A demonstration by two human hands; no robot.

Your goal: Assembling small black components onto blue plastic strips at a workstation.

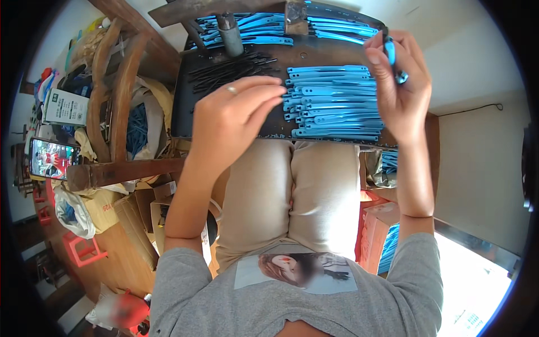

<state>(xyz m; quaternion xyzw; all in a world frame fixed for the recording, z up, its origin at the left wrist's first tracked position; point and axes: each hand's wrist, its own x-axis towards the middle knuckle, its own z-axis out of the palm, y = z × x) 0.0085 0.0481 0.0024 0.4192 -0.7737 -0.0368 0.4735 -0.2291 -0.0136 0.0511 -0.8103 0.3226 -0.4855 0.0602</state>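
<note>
My right hand (407, 84) is raised over the right end of the work surface. Its fingers are closed round a slim blue plastic strip (391, 51) with a black part at its upper end. My left hand (238, 115) hovers left of a stack of blue plastic strips (331, 104). Its fingers are stretched forward with a small gap between the tips, and nothing shows in them. The stacked strips lie side by side, with small holes at their left ends. Behind my left hand lies a loose pile of thin black strips (230, 70).
A metal post (229, 35) of a bench press rises at the back of the dark work surface (188, 112). More blue strips (252, 28) lie behind it. A wooden chair frame (123, 95) and a phone (53, 158) are at left. A box of blue strips (377, 236) stands at right.
</note>
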